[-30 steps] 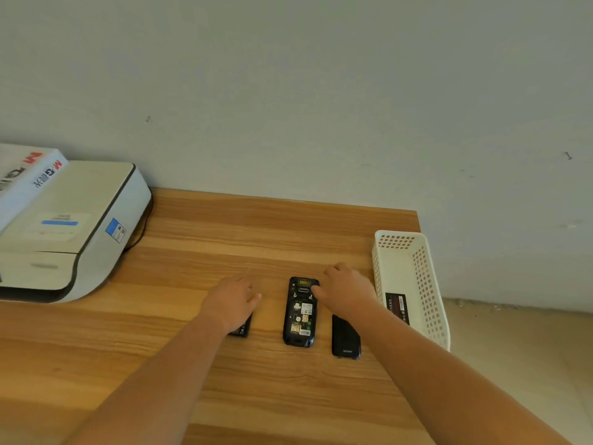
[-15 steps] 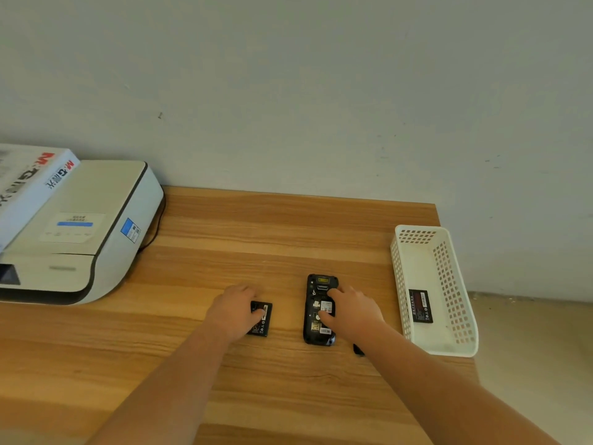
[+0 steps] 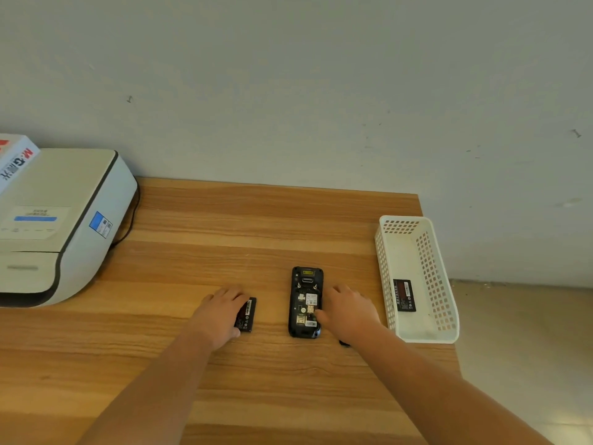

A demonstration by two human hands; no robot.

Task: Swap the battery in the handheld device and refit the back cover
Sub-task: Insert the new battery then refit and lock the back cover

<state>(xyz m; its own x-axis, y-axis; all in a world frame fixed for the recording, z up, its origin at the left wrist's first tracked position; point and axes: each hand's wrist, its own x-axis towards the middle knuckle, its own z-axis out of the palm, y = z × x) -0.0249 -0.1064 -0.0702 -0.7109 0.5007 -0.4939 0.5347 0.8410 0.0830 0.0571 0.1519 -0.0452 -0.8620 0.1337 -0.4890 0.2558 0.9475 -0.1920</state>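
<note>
The black handheld device (image 3: 304, 293) lies face down at the middle of the wooden table (image 3: 256, 226), its battery bay uncovered and showing labels. My right hand (image 3: 348, 311) grips its right edge, thumb on the bay. A corner of the black back cover (image 3: 345, 343) peeks out under that wrist; the remainder is hidden. Left of the device, a black battery (image 3: 247, 316) lies on the table with my left hand (image 3: 219, 311) closed over its left half, thumb at its near end.
A white perforated basket (image 3: 423, 337) stands at the table's right edge with a second black battery (image 3: 405, 295) inside. A white printer (image 3: 57, 226) with a cable fills the back left, a box (image 3: 16, 159) on top of it. The floor drops off right of the basket.
My right hand slid from the device's top to its right side, and now hides most of the back cover. My left hand shifted left and exposed the battery. The view panned.
</note>
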